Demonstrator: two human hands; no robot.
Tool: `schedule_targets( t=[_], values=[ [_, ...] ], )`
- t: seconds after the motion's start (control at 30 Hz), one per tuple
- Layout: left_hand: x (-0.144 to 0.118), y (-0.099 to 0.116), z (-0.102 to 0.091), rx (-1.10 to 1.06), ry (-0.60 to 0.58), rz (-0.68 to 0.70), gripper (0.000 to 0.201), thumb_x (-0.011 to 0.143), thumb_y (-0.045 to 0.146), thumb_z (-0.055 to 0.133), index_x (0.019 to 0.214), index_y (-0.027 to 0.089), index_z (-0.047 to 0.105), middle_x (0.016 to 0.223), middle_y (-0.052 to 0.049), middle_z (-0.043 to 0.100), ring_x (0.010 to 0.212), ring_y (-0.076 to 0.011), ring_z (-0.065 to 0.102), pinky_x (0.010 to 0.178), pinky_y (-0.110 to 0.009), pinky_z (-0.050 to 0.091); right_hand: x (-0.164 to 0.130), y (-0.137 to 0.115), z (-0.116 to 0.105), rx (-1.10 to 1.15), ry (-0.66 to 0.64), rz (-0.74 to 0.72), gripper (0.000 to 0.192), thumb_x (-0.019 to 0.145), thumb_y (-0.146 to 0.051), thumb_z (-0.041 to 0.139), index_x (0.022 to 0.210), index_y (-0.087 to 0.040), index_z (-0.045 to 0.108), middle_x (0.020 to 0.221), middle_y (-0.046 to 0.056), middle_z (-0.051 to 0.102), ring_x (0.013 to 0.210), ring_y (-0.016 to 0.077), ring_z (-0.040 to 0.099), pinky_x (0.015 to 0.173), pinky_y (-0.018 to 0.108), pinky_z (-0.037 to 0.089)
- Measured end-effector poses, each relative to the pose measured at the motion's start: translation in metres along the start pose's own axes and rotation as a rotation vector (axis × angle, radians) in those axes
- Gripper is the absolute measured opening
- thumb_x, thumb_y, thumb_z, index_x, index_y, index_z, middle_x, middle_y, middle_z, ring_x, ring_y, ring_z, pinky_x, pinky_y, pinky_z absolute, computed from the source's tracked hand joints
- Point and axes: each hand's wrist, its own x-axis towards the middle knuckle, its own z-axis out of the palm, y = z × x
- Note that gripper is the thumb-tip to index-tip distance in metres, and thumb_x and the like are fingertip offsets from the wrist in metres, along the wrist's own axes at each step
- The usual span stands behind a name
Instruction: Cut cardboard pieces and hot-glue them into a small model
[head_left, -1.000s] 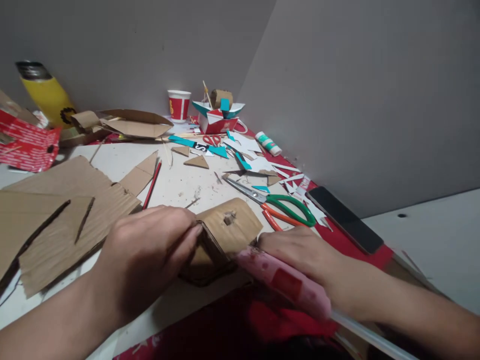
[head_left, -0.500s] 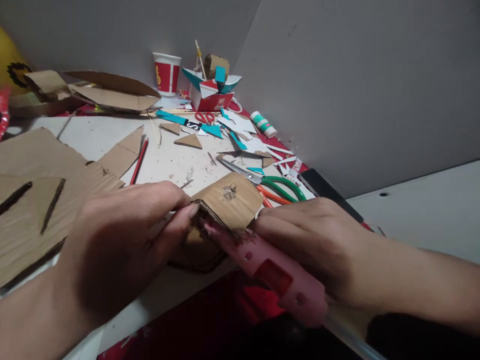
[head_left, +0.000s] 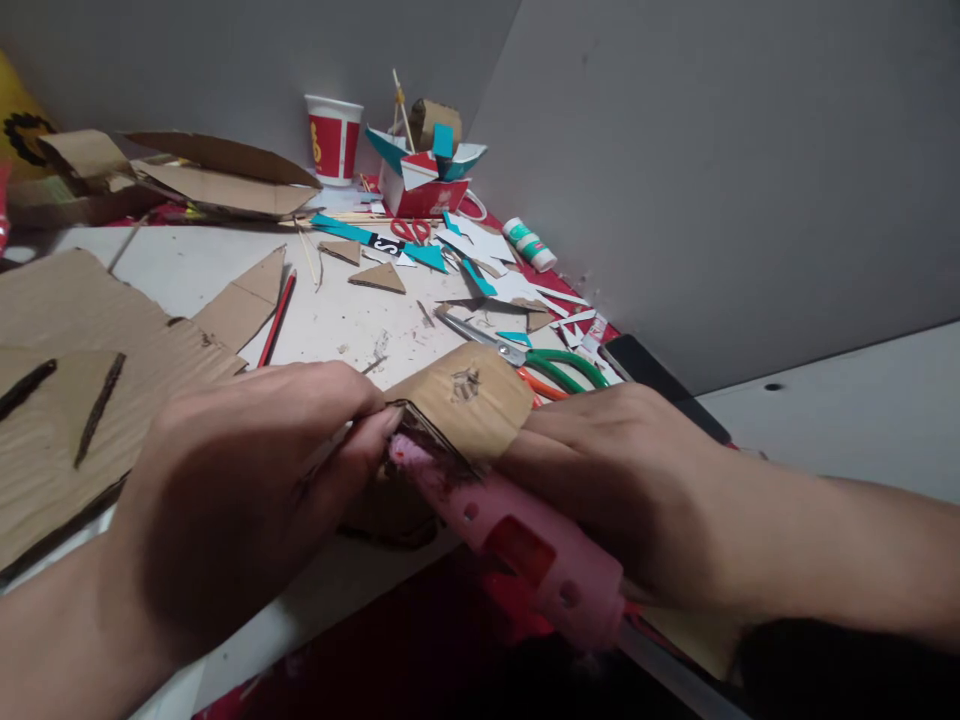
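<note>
The left hand pinches the folded cardboard piece at the table's near edge, while the right hand grips a pink glue gun, nozzle at the flap's edge. Gluing seems underway; next likely needs pressing the seam closed.

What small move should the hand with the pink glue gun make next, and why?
Probably draw the glue gun along the seam. Its nozzle sits under the folded cardboard piece, whose edge the left hand pinches, while the right hand grips the gun.
</note>
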Motion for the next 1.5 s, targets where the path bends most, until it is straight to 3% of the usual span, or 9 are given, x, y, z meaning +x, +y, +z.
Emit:
schedule_targets(
  t=[0.13, 0.43, 0.77, 1.2, 1.5],
  values=[
    [0.001, -0.001, 0.0, -0.043, -0.05, 0.002, 0.033, 0.087, 0.036, 0.044, 0.061, 0.024, 0.061, 0.058, 0.0, 0.061, 0.055, -0.0167, 0.057, 0.05, -0.025, 0.039, 0.002, 0.0, -0.001, 0.012, 0.003, -0.012, 0.005, 0.077, -0.017, 0.047, 0.073, -0.02, 0.049, 0.057, -0.006, 0.043, 0.047, 0.0101, 0.031, 0.047, 0.023, 0.026],
    [-0.001, 0.0, 0.001, -0.016, 0.029, 0.104, 0.031, 0.089, 0.029, 0.045, 0.067, 0.022, 0.065, 0.059, 0.001, 0.063, 0.054, -0.0151, 0.059, 0.053, -0.025, 0.04, 0.001, 0.001, 0.001, 0.006, -0.021, 0.014, 0.008, 0.075, -0.016, 0.048, 0.078, -0.018, 0.056, 0.061, -0.005, 0.048, 0.05, 0.0092, 0.036, 0.049, 0.023, 0.029],
    [-0.004, 0.0, 0.005, 0.02, 0.115, 0.166, 0.025, 0.09, 0.026, 0.045, 0.082, 0.021, 0.068, 0.06, 0.002, 0.064, 0.054, -0.0153, 0.059, 0.054, -0.025, 0.041, -0.008, 0.005, -0.003, -0.158, -0.014, 0.029, 0.02, 0.088, -0.024, 0.04, 0.07, -0.019, 0.047, 0.058, -0.003, 0.048, 0.047, 0.0113, 0.038, 0.045, 0.025, 0.028],
    [-0.002, 0.0, 0.005, 0.046, 0.087, 0.134, 0.028, 0.091, 0.026, 0.043, 0.083, 0.019, 0.069, 0.064, 0.001, 0.068, 0.058, -0.0153, 0.063, 0.054, -0.025, 0.041, -0.005, 0.007, -0.005, -0.255, -0.017, 0.023, 0.025, 0.092, -0.032, 0.035, 0.07, -0.022, 0.043, 0.057, -0.002, 0.052, 0.044, 0.0137, 0.045, 0.043, 0.026, 0.03],
    [-0.005, 0.004, 0.006, 0.003, 0.062, 0.102, 0.03, 0.092, 0.029, 0.043, 0.084, 0.021, 0.07, 0.065, 0.001, 0.068, 0.059, -0.0158, 0.063, 0.053, -0.025, 0.04, -0.007, 0.008, -0.006, -0.193, -0.032, 0.022, 0.029, 0.095, -0.032, 0.031, 0.07, -0.022, 0.042, 0.056, -0.001, 0.054, 0.044, 0.0127, 0.045, 0.044, 0.025, 0.027]
  ],
)
